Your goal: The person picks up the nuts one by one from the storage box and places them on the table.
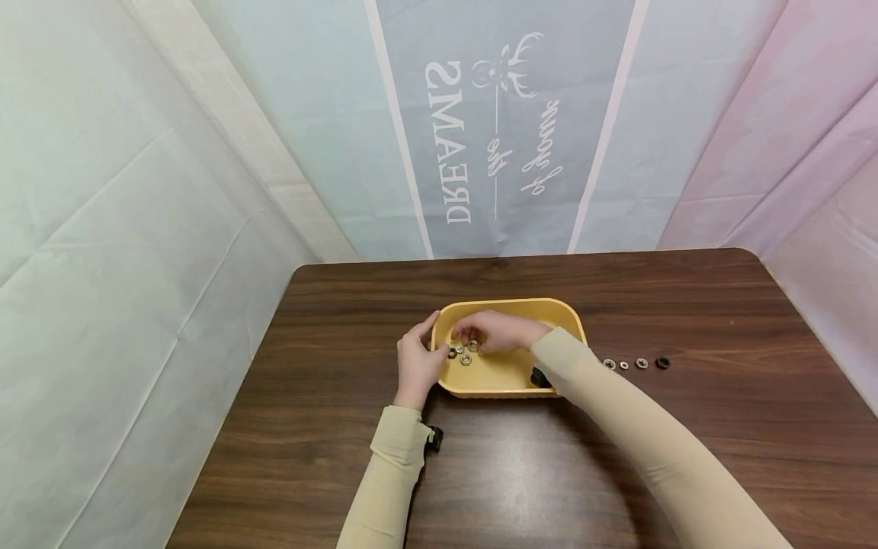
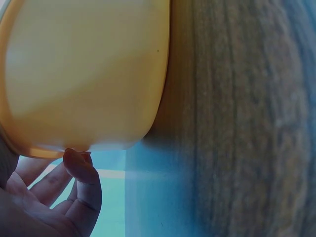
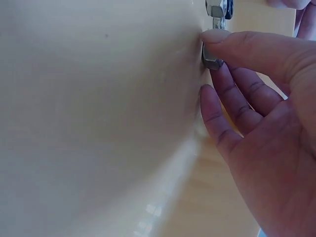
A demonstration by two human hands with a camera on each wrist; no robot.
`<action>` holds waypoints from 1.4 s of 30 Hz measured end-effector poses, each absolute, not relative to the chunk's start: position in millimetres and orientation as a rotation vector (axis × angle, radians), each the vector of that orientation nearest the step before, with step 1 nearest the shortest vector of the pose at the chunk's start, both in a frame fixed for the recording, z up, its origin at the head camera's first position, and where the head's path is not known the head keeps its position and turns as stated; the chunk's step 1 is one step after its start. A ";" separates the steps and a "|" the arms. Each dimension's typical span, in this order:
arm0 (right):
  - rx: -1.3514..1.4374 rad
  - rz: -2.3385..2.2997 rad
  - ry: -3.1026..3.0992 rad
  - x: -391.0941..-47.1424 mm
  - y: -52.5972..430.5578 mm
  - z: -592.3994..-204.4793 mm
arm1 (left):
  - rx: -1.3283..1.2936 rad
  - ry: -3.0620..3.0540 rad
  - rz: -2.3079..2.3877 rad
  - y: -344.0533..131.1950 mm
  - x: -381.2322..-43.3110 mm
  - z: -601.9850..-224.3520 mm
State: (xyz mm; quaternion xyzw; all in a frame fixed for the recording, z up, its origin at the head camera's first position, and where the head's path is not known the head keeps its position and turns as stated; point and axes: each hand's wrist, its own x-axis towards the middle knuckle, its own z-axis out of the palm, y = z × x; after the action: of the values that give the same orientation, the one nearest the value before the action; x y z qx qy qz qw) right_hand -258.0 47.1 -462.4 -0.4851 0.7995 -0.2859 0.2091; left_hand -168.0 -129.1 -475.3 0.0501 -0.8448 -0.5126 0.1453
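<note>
A yellow plastic tray [image 1: 501, 393] stands on the table with several hex nuts [image 1: 466, 359] near its left end. My left hand [image 1: 417, 362] grips the tray's left wall, thumb over the rim; in the left wrist view its fingers [image 2: 84, 190] curl against the outside. My right hand [image 1: 504, 332] reaches into the tray from the right. Seen from the right wrist, its thumb and fingers pinch a metal nut [image 3: 212, 59] close to the tray floor. Beside that stands another silver nut [image 3: 215, 7], with a dark one partly hidden behind it.
Right of the tray, a row of nuts lies on the dark wooden table [image 1: 727, 457]: silver ones [image 1: 641, 364] and a black one [image 1: 661, 363] at the far end. A printed cloth [image 1: 507, 152] hangs behind the table's back edge. My right forearm [image 1: 638, 427] crosses the tray's right end.
</note>
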 end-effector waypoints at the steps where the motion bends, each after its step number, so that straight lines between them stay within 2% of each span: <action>1: -1.350 -0.801 2.221 -258.5 47.3 -463.4 | 0.146 -2.436 -1.474 -129.1 -168.1 -475.4; 24: -1.278 -0.836 2.232 -258.1 51.2 -459.6 | 0.152 -2.446 -1.492 -127.9 -169.9 -476.4; 42: -1.267 -0.887 2.260 -250.6 78.0 -437.2 | 0.158 -2.445 -1.493 -129.1 -167.4 -477.0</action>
State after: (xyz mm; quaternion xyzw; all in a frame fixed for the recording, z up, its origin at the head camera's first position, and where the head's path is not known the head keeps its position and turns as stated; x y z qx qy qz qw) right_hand -250.6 78.0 -437.2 -0.4533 0.8084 -0.3175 0.2003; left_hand -167.4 -129.1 -477.0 0.0544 -0.8443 -0.5156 0.1355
